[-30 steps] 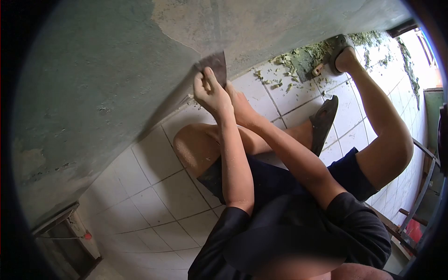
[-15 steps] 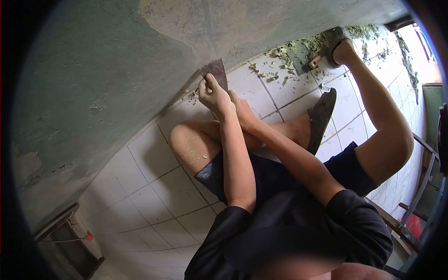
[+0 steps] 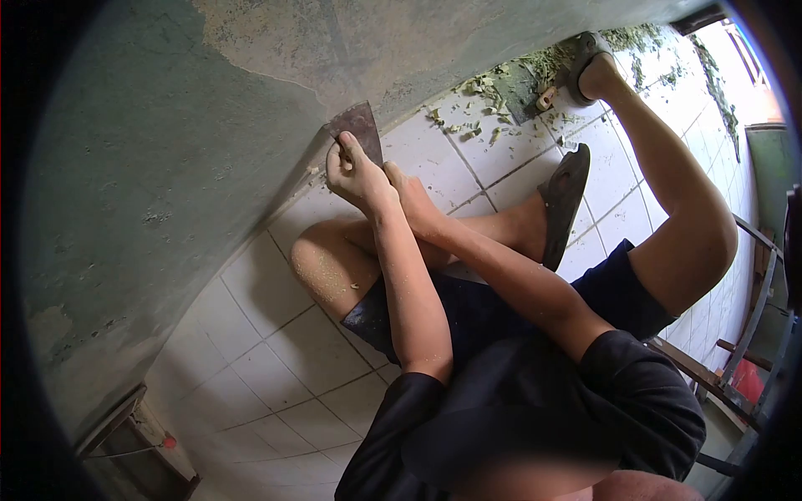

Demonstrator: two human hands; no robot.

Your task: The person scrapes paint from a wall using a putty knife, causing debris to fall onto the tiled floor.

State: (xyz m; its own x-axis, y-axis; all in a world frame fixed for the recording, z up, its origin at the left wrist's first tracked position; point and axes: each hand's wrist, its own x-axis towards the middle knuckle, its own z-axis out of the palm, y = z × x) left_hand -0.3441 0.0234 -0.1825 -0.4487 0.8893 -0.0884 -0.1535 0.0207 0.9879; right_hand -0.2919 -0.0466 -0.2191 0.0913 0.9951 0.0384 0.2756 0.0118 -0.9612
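A broad, dark metal scraper blade point(image 3: 361, 127) stands at the foot of the wall, where the green paint meets the floor tiles. My left hand point(image 3: 361, 177) is closed on it, with the thumb laid along the blade. Just behind and to the right, my right hand point(image 3: 409, 197) is closed too, pressed close to the left. Whatever handle the tool has is hidden by my hands. Small crumbs lie beside the blade at the wall base. The green wall point(image 3: 167, 125) has a bare, peeled patch point(image 3: 284, 42) above the blade.
Green paint flakes point(image 3: 489, 104) are scattered on the white tiles point(image 3: 309, 376). Among them lies a dark flat piece point(image 3: 520, 98) with a tan block point(image 3: 546, 98) at its end. My sandalled feet rest nearby. A metal frame point(image 3: 756, 334) stands right; a wooden frame point(image 3: 138, 438) is lower left.
The whole view has shifted slightly, so the wall, hands and blade appear farther left. Both hands keep their grip, with the blade still at the wall base.
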